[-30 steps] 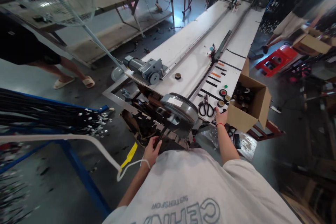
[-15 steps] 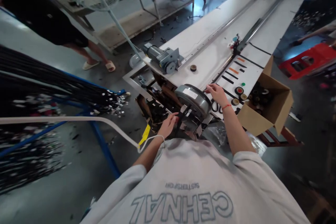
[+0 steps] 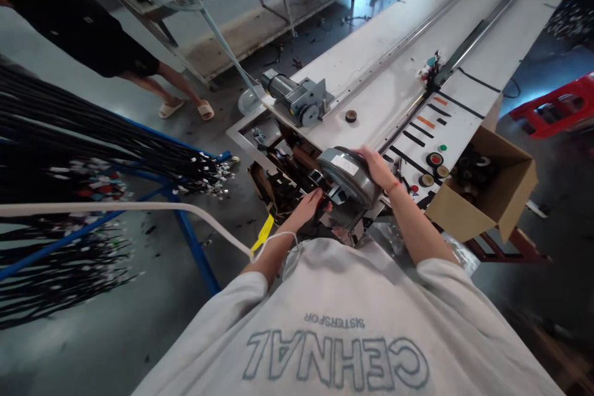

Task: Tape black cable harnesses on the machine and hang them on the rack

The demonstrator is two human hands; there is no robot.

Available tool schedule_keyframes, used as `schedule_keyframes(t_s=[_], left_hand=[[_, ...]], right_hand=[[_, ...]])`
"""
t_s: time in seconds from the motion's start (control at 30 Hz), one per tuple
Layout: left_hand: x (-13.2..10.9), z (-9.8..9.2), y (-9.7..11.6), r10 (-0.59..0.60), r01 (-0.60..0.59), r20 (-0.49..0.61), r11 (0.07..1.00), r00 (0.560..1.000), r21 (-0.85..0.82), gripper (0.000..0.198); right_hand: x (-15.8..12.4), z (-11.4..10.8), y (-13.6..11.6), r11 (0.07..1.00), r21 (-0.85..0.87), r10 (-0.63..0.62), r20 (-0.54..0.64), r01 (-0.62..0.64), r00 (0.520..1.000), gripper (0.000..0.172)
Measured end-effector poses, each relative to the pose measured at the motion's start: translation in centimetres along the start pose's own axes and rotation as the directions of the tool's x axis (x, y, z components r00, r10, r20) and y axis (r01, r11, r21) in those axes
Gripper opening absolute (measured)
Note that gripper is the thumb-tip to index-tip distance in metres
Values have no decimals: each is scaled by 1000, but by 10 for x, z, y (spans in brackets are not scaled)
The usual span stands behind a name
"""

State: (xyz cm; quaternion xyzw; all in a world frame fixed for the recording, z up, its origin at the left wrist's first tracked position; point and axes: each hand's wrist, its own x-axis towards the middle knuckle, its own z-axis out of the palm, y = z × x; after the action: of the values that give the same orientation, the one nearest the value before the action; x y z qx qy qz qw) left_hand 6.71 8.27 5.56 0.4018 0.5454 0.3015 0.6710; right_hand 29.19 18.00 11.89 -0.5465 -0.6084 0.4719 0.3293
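A round, smooth grey machine drum with a white label stands tilted at the near end of the long table, in front of my body. My right hand is against the drum's right side, its fingers curled over the far rim and their tips partly hidden. On the near left of the drum, my left hand is closed at some dark machine parts. What its fingers pinch is dark and too small to make out. A white cord with a yellow tag runs to my left wrist.
The long white table carries a metal rail, a grey motor, tape rolls and black and orange strips. An open cardboard box stands at its right. Bundles of black cables hang at left on a blue frame. A person stands behind them.
My right hand has come down from beside the drum onto its rim. My left hand has moved right, and its fingers have closed at the dark parts. The view has shifted slightly.
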Motion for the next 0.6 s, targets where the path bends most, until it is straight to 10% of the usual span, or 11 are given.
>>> schedule_keyframes(t_s=[0.13, 0.3, 0.43, 0.6], left_hand=[[8, 9, 11, -45, 11, 184, 983, 982, 183, 44], [7, 14, 31, 32, -138, 221, 864, 975, 483, 40], [14, -8, 49, 79, -125, 104, 805, 991, 580, 34], [24, -36, 55, 218, -164, 1, 734, 976, 659, 36]], right_hand=[[-68, -18, 55, 938, -261, 149, -286, -227, 946, 51], [-82, -31, 82, 547, -621, 269, -503, -561, 821, 48], [-97, -51, 72, 649, -456, 503, -344, -609, 793, 32], [-169, -35, 6, 961, 111, 228, 190, -252, 955, 36]])
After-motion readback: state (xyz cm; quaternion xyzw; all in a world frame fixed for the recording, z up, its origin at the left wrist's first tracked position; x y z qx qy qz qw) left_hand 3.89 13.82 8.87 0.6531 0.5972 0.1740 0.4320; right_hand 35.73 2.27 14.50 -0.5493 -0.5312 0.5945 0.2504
